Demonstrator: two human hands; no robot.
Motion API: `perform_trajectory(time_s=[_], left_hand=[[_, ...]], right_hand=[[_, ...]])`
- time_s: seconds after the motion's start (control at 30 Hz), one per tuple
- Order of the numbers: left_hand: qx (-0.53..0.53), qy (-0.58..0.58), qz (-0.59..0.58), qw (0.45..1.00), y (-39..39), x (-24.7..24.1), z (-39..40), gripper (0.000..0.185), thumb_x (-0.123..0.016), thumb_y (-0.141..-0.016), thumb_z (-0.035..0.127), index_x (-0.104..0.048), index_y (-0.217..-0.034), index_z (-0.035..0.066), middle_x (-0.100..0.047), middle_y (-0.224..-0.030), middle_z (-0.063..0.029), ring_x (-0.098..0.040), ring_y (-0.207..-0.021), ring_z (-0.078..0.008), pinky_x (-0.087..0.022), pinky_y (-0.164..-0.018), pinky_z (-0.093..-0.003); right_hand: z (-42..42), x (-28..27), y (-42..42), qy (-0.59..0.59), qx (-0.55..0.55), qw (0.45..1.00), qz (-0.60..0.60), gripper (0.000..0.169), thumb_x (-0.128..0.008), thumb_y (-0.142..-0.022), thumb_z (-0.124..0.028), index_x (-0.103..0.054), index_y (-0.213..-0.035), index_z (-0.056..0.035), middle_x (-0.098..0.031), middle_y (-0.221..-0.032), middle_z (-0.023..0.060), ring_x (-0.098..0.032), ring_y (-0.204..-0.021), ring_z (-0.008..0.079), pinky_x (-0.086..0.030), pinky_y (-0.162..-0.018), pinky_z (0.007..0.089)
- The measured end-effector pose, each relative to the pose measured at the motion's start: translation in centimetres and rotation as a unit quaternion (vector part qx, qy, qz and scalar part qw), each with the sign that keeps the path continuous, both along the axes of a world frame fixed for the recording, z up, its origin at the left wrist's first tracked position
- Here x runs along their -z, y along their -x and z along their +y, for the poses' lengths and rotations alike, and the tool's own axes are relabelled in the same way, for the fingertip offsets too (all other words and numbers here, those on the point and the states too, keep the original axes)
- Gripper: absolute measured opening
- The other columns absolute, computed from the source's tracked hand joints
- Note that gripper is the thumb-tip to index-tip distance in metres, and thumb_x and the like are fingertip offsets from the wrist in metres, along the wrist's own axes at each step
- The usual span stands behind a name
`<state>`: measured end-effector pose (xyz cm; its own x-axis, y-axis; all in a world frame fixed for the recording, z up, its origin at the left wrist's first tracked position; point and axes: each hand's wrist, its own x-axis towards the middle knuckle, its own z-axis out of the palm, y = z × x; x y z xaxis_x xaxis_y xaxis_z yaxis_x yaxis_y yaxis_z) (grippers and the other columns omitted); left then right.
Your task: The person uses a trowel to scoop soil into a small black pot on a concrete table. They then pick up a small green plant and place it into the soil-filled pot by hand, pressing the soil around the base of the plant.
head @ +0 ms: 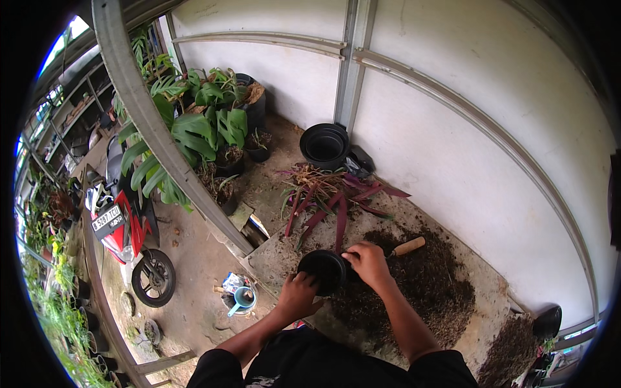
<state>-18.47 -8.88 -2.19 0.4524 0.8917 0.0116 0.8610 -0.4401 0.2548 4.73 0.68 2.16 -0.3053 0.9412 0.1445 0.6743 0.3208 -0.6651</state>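
Note:
A round black plastic pot (324, 269) with dark potting mix inside stands before me on the concrete slab (271, 259). My left hand (299, 297) grips its near left rim, fingers over the edge and thumb outside. At the right rim is my right hand (367, 263), thumb and fingers drawn together; whether they pinch the rim or something else cannot be made out. Dark potting mix (407, 291) is spread to the right, with a wooden-handled tool (408, 246) lying in it, its head hidden. Uprooted plants with long purple leaves (330, 206) lie beyond the pot.
Nested black pots (324, 144) and a black plastic bag (359, 162) sit by the white wall (412, 121). Potted monsteras (194, 131) grow behind a metal post (145, 106). Left, lower down, stand a motorcycle (128, 228) and a container holding a blue dipper (243, 298).

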Motion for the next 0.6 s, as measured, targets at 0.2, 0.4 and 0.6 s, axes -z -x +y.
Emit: perform_trajectory(time_s=[0.2,0.4,0.6], left_hand=[[-0.002,-0.014,-0.016,1.000,-0.1,0.3,0.0,0.056,-0.075,-0.083,0.053,-0.074,-0.120,0.012,-0.068,-0.128,-0.0058,-0.057,-0.124,-0.0278,-0.049,-0.100,-0.0480],[-0.023,-0.037,-0.034,0.998,-0.3,0.6,-0.3,0.056,-0.077,-0.080,0.052,-0.074,-0.120,0.013,-0.069,-0.128,-0.0061,-0.057,-0.123,-0.0278,-0.050,-0.099,-0.0483],[-0.034,-0.030,-0.033,0.998,-0.5,0.1,-0.6,0.056,-0.076,-0.081,0.052,-0.073,-0.119,0.011,-0.067,-0.133,-0.0065,-0.056,-0.123,-0.0265,-0.049,-0.099,-0.0484]], right_hand=[[0.5,0.1,-3.1,0.063,0.041,0.992,-0.102,0.029,-0.074,-0.098,-0.026,-0.076,-0.092,0.0022,-0.068,-0.084,0.0145,-0.066,-0.073,0.0296,-0.054,-0.071,0.0457],[0.0,-1.8,-4.0,0.181,0.043,0.956,-0.225,0.036,-0.072,-0.098,-0.035,-0.078,-0.084,-0.0027,-0.068,-0.068,0.0126,-0.067,-0.063,0.0293,-0.056,-0.066,0.0463],[-0.6,-0.3,-5.3,0.173,0.046,0.958,-0.224,0.027,-0.083,-0.089,-0.031,-0.078,-0.084,-0.0053,-0.072,-0.073,0.0088,-0.071,-0.071,0.0265,-0.059,-0.071,0.0444]])
